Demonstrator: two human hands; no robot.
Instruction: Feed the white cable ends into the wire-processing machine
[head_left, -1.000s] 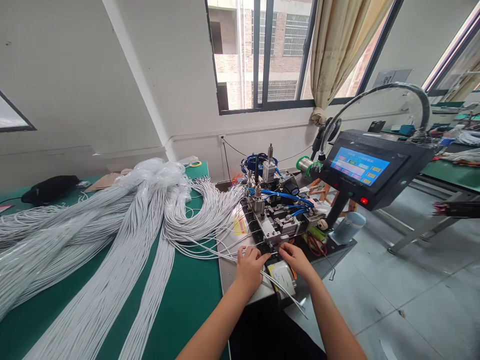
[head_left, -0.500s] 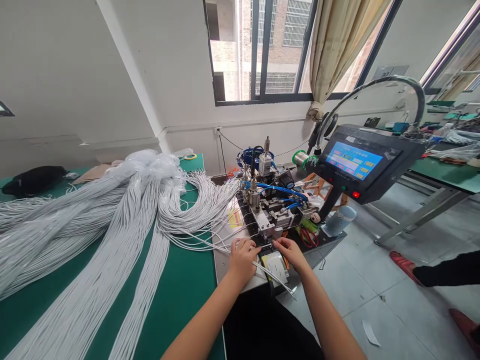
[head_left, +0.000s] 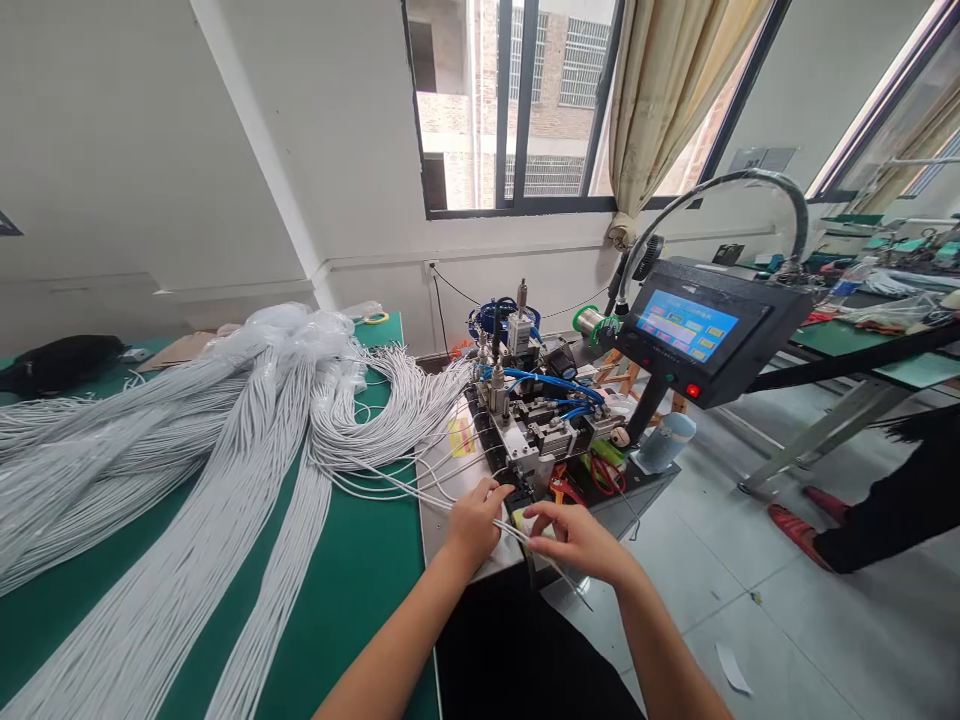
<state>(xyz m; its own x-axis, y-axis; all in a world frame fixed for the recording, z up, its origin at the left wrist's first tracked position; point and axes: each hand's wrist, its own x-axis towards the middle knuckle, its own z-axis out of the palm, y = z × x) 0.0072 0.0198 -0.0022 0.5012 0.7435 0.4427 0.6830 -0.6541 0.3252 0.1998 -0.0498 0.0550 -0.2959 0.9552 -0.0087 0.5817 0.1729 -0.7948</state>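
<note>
My left hand [head_left: 475,522] is closed at the front edge of the machine, with white cables [head_left: 551,565] running out from under it toward the lower right. Its fingertips are by the machine's [head_left: 517,445] front end; exactly how many cables they pinch is hidden. Just to the right, my right hand [head_left: 579,542] is open, thumb and forefinger apart, close to the cable ends and above a yellow-and-white labelled part [head_left: 521,520]. Whether it touches the cables I cannot tell. Toward the left, the cables join a large bundle [head_left: 390,420] curving off the green table.
Thick bundles of white cable [head_left: 172,520] cover the green table [head_left: 382,620]. A control screen [head_left: 679,325] on a black arm stands at the right, beside a solder spool [head_left: 592,322]. Red-handled scissors [head_left: 606,475] and a plastic container [head_left: 666,442] lie below. A person's legs [head_left: 892,510] show at far right.
My right hand has let go at the machine's front and drawn back toward me, its fingers spreading. My left hand stays by the machine. The person at right has shifted left.
</note>
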